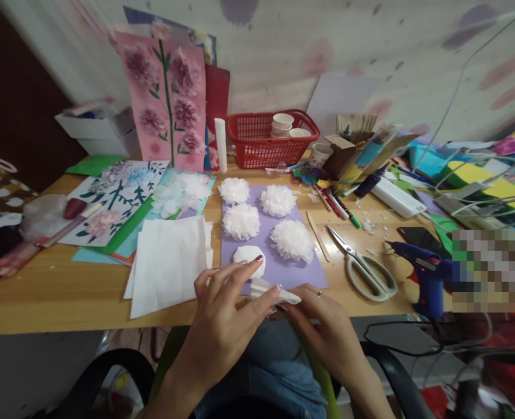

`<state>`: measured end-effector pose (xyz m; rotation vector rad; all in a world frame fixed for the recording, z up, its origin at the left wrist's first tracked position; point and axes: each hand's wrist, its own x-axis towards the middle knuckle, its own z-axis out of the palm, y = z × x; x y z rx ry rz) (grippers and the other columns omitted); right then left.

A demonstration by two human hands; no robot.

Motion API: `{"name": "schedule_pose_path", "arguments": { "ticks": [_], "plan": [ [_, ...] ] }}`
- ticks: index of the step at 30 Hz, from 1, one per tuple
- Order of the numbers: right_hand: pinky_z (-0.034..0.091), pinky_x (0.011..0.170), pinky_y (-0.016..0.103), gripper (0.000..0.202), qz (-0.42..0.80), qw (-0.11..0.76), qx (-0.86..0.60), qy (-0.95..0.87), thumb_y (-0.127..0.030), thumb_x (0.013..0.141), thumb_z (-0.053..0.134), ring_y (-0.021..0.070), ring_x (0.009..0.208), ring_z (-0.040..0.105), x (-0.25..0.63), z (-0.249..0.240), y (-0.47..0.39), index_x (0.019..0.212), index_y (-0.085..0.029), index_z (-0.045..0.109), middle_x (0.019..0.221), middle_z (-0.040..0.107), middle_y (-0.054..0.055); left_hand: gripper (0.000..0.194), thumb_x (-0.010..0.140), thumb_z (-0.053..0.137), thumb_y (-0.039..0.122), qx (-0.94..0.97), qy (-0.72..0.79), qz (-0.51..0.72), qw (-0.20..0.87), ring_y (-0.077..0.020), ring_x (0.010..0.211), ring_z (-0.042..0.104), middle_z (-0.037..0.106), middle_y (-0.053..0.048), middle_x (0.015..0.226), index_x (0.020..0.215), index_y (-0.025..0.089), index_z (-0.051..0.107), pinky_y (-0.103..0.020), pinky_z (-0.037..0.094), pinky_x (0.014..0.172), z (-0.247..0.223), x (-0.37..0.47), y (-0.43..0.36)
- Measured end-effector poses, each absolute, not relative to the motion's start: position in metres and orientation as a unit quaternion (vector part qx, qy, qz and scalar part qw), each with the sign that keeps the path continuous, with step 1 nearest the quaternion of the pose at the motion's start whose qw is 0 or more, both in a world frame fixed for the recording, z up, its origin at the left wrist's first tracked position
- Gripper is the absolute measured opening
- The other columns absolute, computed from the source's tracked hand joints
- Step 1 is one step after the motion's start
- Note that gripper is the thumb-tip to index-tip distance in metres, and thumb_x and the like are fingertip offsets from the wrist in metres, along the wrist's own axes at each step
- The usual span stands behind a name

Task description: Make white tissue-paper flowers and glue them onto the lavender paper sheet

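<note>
Pinching a folded strip of white tissue (274, 291) between them, the left hand (226, 317) and right hand (327, 326) hold it at the near table edge (65, 314), fingers clamped on the paper. Just beyond lies a purple sheet (279, 265) carrying four fluffy white paper flowers (292, 240) and a flat white round (249, 256). Left of it sits a stack of white tissue (170, 262); right, scissors (364, 267) and a blue glue gun (425, 273). Farther back stand a red basket (266, 139) and a pink flower poster (165, 99)
</note>
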<state>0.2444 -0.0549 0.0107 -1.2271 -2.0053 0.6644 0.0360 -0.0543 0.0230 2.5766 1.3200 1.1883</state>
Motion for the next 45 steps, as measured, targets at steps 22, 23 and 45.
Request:
{"name": "schedule_pose_path", "arguments": {
  "ticks": [22,23,45],
  "plan": [
    [0.020,0.040,0.022,0.051,0.271,0.451,-0.610,-0.592,-0.046,0.098,0.049,0.0075,0.045,0.028,0.222,0.026,-0.049,0.055,-0.019,0.040,0.050,0.028,-0.006,0.035,0.088,0.067,0.038,0.364,0.477,0.449,0.662,-0.0176,0.071,0.070,0.075,-0.003,0.072,0.113,0.015,0.063,-0.026,0.053,0.070,0.029,0.064,-0.060],
    [0.020,0.040,0.022,0.051,0.260,0.454,-0.612,-0.592,-0.045,0.098,0.050,0.0073,0.045,0.027,0.222,0.026,-0.050,0.055,-0.019,0.039,0.049,0.027,-0.006,0.040,0.088,0.066,0.037,0.357,0.463,0.462,0.666,-0.0179,0.074,0.071,0.076,-0.004,0.077,0.121,0.016,0.059,-0.027,0.054,0.072,0.029,0.065,-0.061],
    [0.029,0.042,0.019,0.032,0.153,0.482,-0.619,-0.600,-0.033,0.096,0.057,0.0064,0.042,0.035,0.214,0.025,-0.054,0.069,-0.018,0.061,0.048,0.039,-0.008,0.040,0.090,0.066,0.044,0.330,0.492,0.518,0.617,-0.0094,0.047,0.055,0.065,0.004,0.060,0.122,0.021,0.054,-0.019,0.048,0.055,0.026,0.081,-0.062]
  ]
}}
